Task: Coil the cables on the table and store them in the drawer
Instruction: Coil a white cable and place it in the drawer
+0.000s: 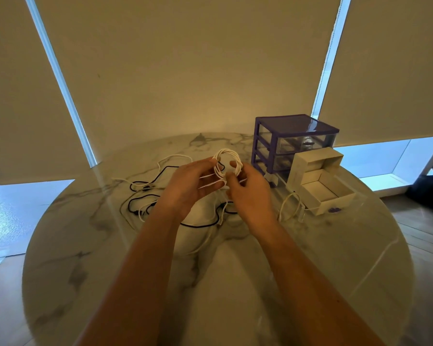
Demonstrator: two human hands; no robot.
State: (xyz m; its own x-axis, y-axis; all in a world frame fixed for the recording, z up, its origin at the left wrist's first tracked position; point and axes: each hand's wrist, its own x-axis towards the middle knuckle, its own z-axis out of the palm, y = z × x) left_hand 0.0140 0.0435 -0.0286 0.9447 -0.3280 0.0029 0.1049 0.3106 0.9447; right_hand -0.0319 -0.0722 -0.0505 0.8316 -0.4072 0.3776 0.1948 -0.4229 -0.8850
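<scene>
We note the right hand (250,196) and left hand (190,186) raised above the round marble table (235,283), fingers curled round a white cable wound in round loops (226,162); beyond, the purple-framed clear plastic drawer unit (295,143).

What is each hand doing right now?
Left hand: holds the white cable coil.
Right hand: pinches the same coil.

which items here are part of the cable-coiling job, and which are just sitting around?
Job:
- white cable coil, held by left hand and right hand
- black cable, loose on the table
- loose white cables
- small white cable by the open drawer
- purple drawer unit

Lying about:
- white box
- window blinds
</scene>
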